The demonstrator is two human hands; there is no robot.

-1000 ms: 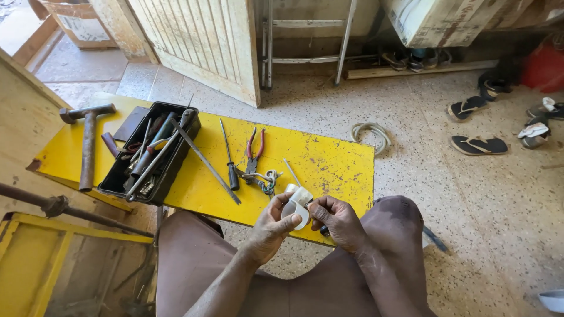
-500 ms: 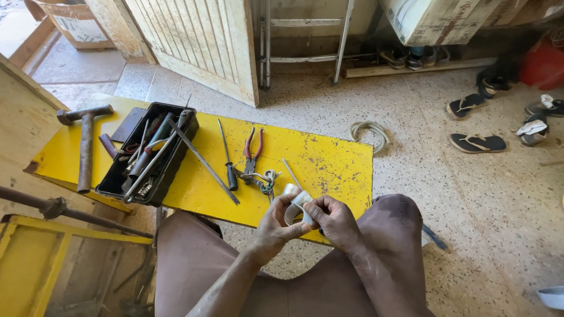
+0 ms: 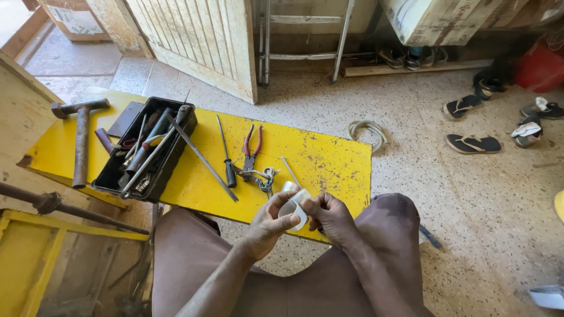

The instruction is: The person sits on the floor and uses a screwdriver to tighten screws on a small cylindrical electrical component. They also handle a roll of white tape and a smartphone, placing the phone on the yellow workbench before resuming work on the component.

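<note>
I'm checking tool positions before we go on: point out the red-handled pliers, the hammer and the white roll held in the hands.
red-handled pliers (image 3: 251,151), head view, on the handles.
hammer (image 3: 81,149), head view, mid-handle.
white roll (image 3: 295,206), head view, on its rim between the hands.

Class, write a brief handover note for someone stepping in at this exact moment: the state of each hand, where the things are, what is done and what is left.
Left hand: fingers closed on the roll of white tape, held above the lap.
Right hand: pinching the roll's other side, at the near edge of the yellow bench.
On the bench: red-handled pliers, a screwdriver, a long file leaning out of the black toolbox, a hammer at the far left.
Done: roll is in both hands.
Left: no tape is visibly pulled out; every tool lies untouched.
</note>
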